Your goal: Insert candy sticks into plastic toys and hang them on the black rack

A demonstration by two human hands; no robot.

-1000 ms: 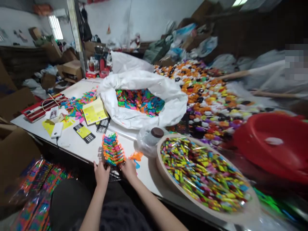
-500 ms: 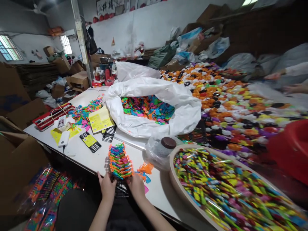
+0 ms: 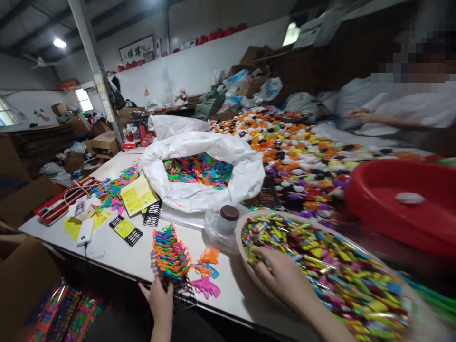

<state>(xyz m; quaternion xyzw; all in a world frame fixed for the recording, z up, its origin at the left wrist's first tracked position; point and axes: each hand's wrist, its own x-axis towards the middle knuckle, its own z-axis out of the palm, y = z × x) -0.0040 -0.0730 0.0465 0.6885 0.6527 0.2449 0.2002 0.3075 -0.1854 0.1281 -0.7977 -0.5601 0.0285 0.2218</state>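
My left hand [image 3: 161, 295] is closed on the near left edge of a black plastic grid rack [image 3: 185, 292] at the table's front edge. Rows of small colourful toy guns [image 3: 171, 252] stand packed on that rack. Just to its right lie loose toy guns: orange, blue and a pink toy gun [image 3: 206, 287]. My right hand [image 3: 280, 273] reaches over the near left rim of a beige basin [image 3: 245, 266], fingers curled down at small colourful plastic-wrapped pieces [image 3: 331, 275]. What those fingers pinch is too hidden to make out.
Behind the rack stands a large white sack [image 3: 245, 175] filled with colourful pieces. A dark-lidded jar [image 3: 228, 218] in plastic sits beside the basin. A red tub [image 3: 377, 209] is at right. Yellow cards [image 3: 138, 194] and a white power bank [image 3: 85, 232] lie left. A person sits far right.
My right hand has left the rack and moved right to the basin. My left hand stays at the rack. The view has swung right, bringing the red tub and the other person further in.
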